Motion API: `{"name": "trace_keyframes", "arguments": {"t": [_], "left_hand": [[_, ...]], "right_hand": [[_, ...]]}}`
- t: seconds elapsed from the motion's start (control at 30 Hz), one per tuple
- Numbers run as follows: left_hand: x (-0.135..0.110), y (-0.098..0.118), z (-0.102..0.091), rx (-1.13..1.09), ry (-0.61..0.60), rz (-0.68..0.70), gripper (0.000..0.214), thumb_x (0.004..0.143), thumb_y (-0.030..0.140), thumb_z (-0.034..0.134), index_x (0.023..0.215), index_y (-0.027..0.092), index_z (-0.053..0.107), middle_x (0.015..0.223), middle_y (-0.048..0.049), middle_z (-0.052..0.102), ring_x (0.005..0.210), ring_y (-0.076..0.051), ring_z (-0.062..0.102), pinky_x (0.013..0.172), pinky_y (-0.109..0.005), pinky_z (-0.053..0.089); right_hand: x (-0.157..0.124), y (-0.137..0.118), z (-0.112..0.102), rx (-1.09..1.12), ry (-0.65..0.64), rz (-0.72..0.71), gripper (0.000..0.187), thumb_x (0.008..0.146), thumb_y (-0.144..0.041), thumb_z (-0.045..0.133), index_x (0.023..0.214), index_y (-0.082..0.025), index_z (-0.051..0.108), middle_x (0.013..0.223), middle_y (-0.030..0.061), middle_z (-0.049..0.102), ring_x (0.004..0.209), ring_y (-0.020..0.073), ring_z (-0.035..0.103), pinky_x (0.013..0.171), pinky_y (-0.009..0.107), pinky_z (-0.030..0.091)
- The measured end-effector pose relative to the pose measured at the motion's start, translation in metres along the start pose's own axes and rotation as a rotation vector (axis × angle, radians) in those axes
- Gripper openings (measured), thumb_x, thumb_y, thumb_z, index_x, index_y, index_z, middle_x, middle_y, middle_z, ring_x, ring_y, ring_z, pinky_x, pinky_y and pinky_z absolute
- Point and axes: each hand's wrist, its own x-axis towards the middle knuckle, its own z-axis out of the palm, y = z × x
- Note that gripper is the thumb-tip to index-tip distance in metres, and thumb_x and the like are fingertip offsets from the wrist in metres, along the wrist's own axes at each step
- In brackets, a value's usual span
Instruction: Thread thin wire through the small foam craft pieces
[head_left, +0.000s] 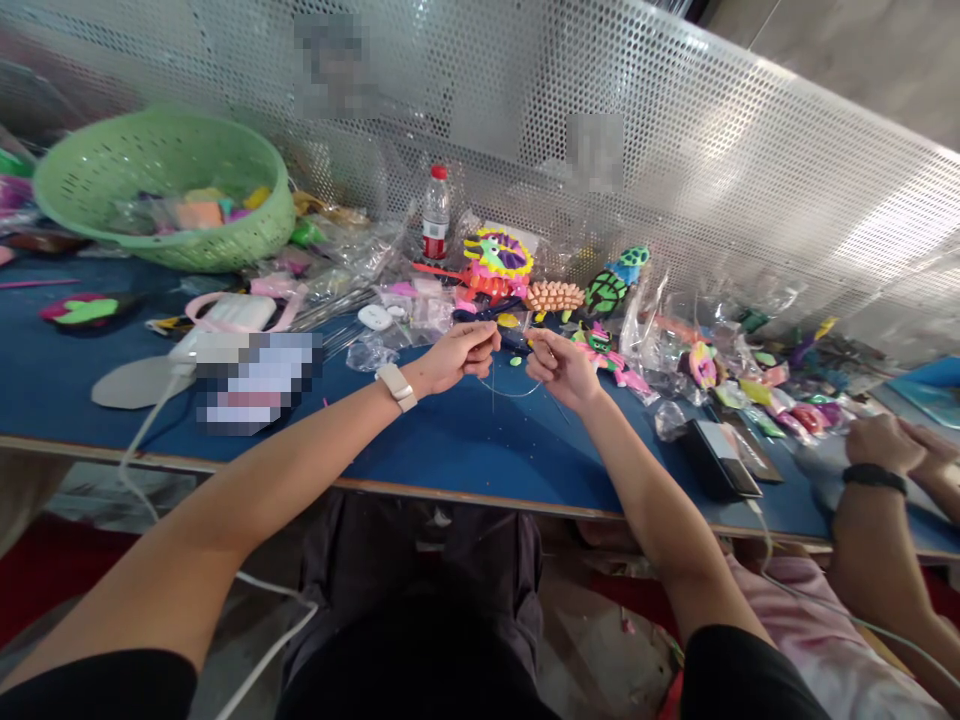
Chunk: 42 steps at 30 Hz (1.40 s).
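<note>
My left hand (459, 356), a pale watch on its wrist, is closed in a pinch over the blue table (450, 440). My right hand (559, 368) is closed in a pinch close beside it. A thin thread or wire (510, 390) loops down between the two hands; both seem to hold it. Just beyond my fingers lie small colourful craft pieces (517, 325) and a bright toy with a purple and yellow disc (499, 255).
A green basket (165, 185) of coloured parts stands at the back left. A water bottle (436, 215) stands before the perforated metal screen (675, 150). Clear bags and bright pieces (750, 380) crowd the right. A dark phone (724, 458) lies near another person's hands (900, 445). A white cable (142, 440) hangs off the table's front edge.
</note>
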Motion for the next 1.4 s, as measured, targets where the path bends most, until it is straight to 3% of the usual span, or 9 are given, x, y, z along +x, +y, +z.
{"name": "trace_keyframes", "arguments": {"t": [0.17,0.27,0.37,0.43,0.6,0.73,0.97,1.23,1.4], "left_hand": [[-0.001,0.003,0.000,0.030,0.008,-0.027,0.045,0.120,0.034,0.051,0.080,0.018,0.064,0.057,0.0097,0.032,0.042,-0.005,0.030,0.049,-0.017,0.039],[0.001,0.003,0.001,0.037,0.088,0.021,0.044,0.117,0.042,0.059,0.081,0.018,0.063,0.057,0.0089,0.037,0.043,-0.005,0.035,0.051,-0.018,0.042],[0.002,0.004,0.002,0.029,0.194,0.105,0.045,0.115,0.051,0.062,0.083,0.019,0.062,0.059,0.0091,0.041,0.043,-0.005,0.038,0.052,-0.019,0.045],[0.003,0.004,0.002,0.038,0.230,0.139,0.045,0.115,0.053,0.061,0.085,0.020,0.062,0.060,0.0094,0.042,0.043,-0.005,0.040,0.052,-0.020,0.046],[0.005,0.001,0.001,0.045,0.314,0.211,0.043,0.120,0.042,0.052,0.085,0.020,0.062,0.059,0.0092,0.043,0.043,-0.005,0.045,0.053,-0.020,0.045],[0.006,0.000,-0.001,0.049,0.313,0.191,0.042,0.120,0.040,0.052,0.085,0.019,0.064,0.060,0.0079,0.046,0.044,-0.006,0.049,0.053,-0.021,0.047],[0.004,0.003,-0.005,0.050,0.213,0.131,0.038,0.117,0.039,0.056,0.090,0.016,0.070,0.062,0.0057,0.052,0.046,-0.008,0.056,0.054,-0.023,0.051],[0.001,0.004,-0.002,0.028,0.075,0.104,0.022,0.114,0.035,0.064,0.098,0.019,0.068,0.063,0.0079,0.052,0.040,-0.007,0.048,0.049,-0.024,0.051],[0.000,0.007,0.000,0.001,0.049,0.123,0.021,0.115,0.032,0.061,0.098,0.020,0.065,0.064,0.0076,0.054,0.042,-0.008,0.051,0.051,-0.025,0.055]], "right_hand": [[-0.005,-0.005,0.004,0.032,-0.009,-0.046,0.031,0.094,-0.039,0.062,0.114,-0.022,0.080,0.061,-0.0085,0.028,0.051,0.0148,0.032,0.058,0.033,0.042],[-0.004,-0.004,0.002,-0.004,0.055,-0.132,0.037,0.089,-0.040,0.068,0.122,-0.025,0.077,0.072,-0.0053,0.048,0.060,0.0150,0.046,0.065,0.034,0.051],[0.000,0.001,-0.003,-0.049,0.114,-0.178,0.045,0.085,-0.038,0.078,0.129,-0.029,0.073,0.096,-0.0008,0.070,0.081,0.0165,0.066,0.078,0.033,0.060],[0.003,0.007,-0.005,-0.070,0.104,-0.170,0.045,0.083,-0.041,0.085,0.124,-0.029,0.073,0.103,0.0011,0.076,0.088,0.0177,0.072,0.082,0.034,0.063],[0.004,0.016,-0.005,-0.077,-0.003,-0.190,0.042,0.082,-0.055,0.092,0.107,-0.027,0.074,0.092,0.0013,0.076,0.095,0.0206,0.078,0.087,0.037,0.065],[0.003,0.016,-0.002,-0.113,0.036,-0.192,0.040,0.086,-0.060,0.087,0.105,-0.028,0.071,0.084,-0.0014,0.070,0.085,0.0181,0.076,0.085,0.037,0.065],[0.007,0.013,-0.014,-0.139,0.146,-0.189,0.033,0.091,-0.056,0.085,0.101,-0.028,0.071,0.072,-0.0052,0.059,0.064,0.0132,0.060,0.066,0.030,0.056],[0.008,0.009,-0.018,-0.155,0.163,-0.208,0.023,0.096,-0.049,0.075,0.106,-0.028,0.075,0.073,-0.0035,0.055,0.062,0.0140,0.051,0.063,0.032,0.051],[0.007,0.008,-0.019,-0.116,0.159,-0.246,0.025,0.089,-0.041,0.077,0.111,-0.030,0.076,0.080,-0.0021,0.059,0.063,0.0133,0.049,0.057,0.029,0.043]]}}
